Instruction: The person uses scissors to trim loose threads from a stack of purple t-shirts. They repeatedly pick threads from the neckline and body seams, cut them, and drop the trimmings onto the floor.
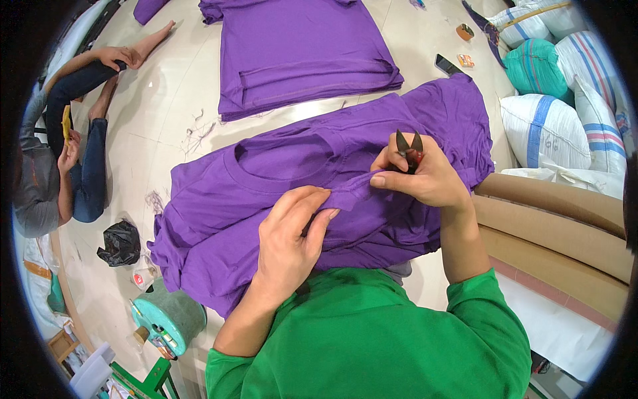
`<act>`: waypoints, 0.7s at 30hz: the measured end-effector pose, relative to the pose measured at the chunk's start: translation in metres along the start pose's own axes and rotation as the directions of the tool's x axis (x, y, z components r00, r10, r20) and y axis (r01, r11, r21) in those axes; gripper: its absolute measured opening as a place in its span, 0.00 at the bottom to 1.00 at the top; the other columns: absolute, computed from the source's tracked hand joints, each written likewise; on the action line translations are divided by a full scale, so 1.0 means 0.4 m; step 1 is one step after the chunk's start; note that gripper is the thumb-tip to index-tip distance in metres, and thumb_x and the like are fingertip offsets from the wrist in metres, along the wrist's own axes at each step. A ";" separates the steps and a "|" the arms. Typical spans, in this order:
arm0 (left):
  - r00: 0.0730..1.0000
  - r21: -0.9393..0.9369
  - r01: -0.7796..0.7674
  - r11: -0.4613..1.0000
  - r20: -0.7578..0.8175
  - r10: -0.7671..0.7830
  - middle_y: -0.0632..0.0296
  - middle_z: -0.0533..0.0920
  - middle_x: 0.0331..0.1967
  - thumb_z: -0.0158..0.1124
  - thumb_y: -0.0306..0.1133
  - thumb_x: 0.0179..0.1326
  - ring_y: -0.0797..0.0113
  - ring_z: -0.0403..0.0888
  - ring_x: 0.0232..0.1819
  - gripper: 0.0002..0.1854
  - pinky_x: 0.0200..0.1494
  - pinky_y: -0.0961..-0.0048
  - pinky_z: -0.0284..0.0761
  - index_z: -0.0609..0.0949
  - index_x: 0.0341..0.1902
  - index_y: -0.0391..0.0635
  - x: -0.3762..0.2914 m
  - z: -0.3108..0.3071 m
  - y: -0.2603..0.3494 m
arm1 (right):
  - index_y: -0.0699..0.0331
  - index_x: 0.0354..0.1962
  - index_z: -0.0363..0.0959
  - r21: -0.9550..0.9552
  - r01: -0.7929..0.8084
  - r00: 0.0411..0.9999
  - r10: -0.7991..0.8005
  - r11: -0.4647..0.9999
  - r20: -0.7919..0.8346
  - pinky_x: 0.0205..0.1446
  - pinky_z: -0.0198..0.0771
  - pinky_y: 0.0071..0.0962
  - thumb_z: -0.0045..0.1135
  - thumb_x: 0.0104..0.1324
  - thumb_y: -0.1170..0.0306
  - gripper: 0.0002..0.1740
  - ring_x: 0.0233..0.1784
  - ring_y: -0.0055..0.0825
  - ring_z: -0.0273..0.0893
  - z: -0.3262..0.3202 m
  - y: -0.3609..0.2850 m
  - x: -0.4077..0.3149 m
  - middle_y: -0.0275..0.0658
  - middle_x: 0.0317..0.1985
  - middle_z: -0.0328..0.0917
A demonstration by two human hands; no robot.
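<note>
Purple T-shirts (209,219) lie heaped across my lap, with a ribbed round neckline facing up. My left hand (294,234) pinches a seam edge of the purple fabric between thumb and fingers, just below the neckline. My right hand (423,169) pinches the same stretch of edge further right, and also holds small thread snips (409,144) in its curled fingers, their two dark pointed blades apart and pointing away from me. The fabric edge runs between both hands. Beyond the heap, a stack of purple T-shirts (304,45) lies flat on the floor.
A seated person (40,174) is at the left. Loose purple threads (199,134) and a black plastic bag (120,243) lie on the tiles. A teal round container (172,314) stands lower left. Stuffed woven sacks (546,132), brown rolls (553,224), a phone (446,65) and brown tape (465,32) are at the right.
</note>
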State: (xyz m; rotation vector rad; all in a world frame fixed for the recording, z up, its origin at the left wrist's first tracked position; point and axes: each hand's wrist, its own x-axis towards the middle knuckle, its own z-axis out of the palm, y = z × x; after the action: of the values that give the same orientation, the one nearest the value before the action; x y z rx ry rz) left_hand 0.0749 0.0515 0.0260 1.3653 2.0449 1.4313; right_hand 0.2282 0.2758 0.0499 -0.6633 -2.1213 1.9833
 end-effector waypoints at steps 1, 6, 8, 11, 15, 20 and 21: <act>1.000 -0.003 -0.029 1.000 -0.001 0.029 0.51 0.90 0.47 0.76 0.20 0.64 0.55 0.91 0.45 0.11 0.47 0.66 0.86 0.89 0.50 0.36 0.001 0.002 -0.007 | 0.54 0.27 0.58 -0.010 -0.003 1.000 0.003 1.000 0.003 0.49 0.75 0.28 0.80 0.64 0.79 0.30 0.46 0.21 0.84 0.000 -0.004 -0.001 0.31 0.31 0.78; 0.981 -0.239 0.184 0.954 0.102 -0.163 0.51 0.92 0.44 0.68 0.16 0.73 0.65 0.92 0.38 0.06 0.45 0.72 0.88 0.88 0.50 0.31 -0.010 -0.005 -0.002 | 0.54 0.27 0.58 -0.027 -0.016 1.000 0.016 1.000 0.011 0.49 0.75 0.27 0.80 0.64 0.78 0.30 0.46 0.22 0.83 -0.003 -0.004 -0.003 0.32 0.31 0.79; 0.973 -0.389 0.230 0.892 0.102 -0.207 0.52 0.92 0.45 0.65 0.16 0.76 0.67 0.92 0.36 0.05 0.46 0.72 0.88 0.87 0.50 0.30 -0.023 0.005 -0.022 | 0.55 0.28 0.59 0.008 -0.022 1.000 0.022 1.000 0.004 0.49 0.75 0.27 0.80 0.64 0.78 0.29 0.45 0.21 0.83 -0.001 -0.006 -0.002 0.32 0.32 0.79; 0.952 -0.586 0.300 0.753 0.128 -0.280 0.51 0.92 0.46 0.66 0.18 0.76 0.68 0.93 0.45 0.05 0.49 0.72 0.90 0.88 0.49 0.30 -0.031 0.005 -0.024 | 0.55 0.28 0.59 -0.048 -0.047 0.999 0.047 0.998 0.001 0.45 0.72 0.25 0.79 0.66 0.77 0.29 0.40 0.20 0.79 0.000 -0.010 -0.005 0.32 0.31 0.78; 0.954 -0.585 0.299 0.754 0.177 -0.241 0.52 0.93 0.48 0.66 0.19 0.77 0.69 0.92 0.47 0.05 0.51 0.73 0.87 0.88 0.49 0.31 -0.034 -0.008 -0.033 | 0.61 0.32 0.67 -0.294 0.055 0.970 -0.121 0.954 -0.211 0.39 0.66 0.25 0.70 0.77 0.65 0.20 0.34 0.18 0.69 0.022 -0.037 -0.022 0.31 0.29 0.73; 0.979 -0.472 0.205 0.858 0.082 -0.189 0.51 0.93 0.48 0.70 0.19 0.74 0.68 0.91 0.47 0.03 0.50 0.72 0.85 0.89 0.46 0.34 -0.036 0.001 -0.036 | 0.69 0.48 0.78 -0.316 0.117 0.943 -0.205 0.941 -0.262 0.38 0.67 0.27 0.58 0.83 0.56 0.20 0.33 0.22 0.69 0.048 -0.046 -0.102 0.33 0.30 0.73; 0.985 -0.438 0.173 0.882 0.058 -0.165 0.50 0.93 0.48 0.70 0.19 0.73 0.67 0.91 0.47 0.03 0.49 0.72 0.85 0.89 0.45 0.34 -0.033 0.000 -0.032 | 0.70 0.51 0.78 -0.417 0.096 0.937 -0.224 0.904 -0.268 0.39 0.67 0.26 0.57 0.83 0.55 0.22 0.34 0.21 0.69 0.067 -0.066 -0.113 0.32 0.31 0.74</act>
State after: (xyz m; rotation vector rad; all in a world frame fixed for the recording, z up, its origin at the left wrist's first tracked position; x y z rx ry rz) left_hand 0.0749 0.0398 0.0115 0.9809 1.6371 1.6618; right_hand 0.2518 0.2320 0.0811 -0.7695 -2.3038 1.2673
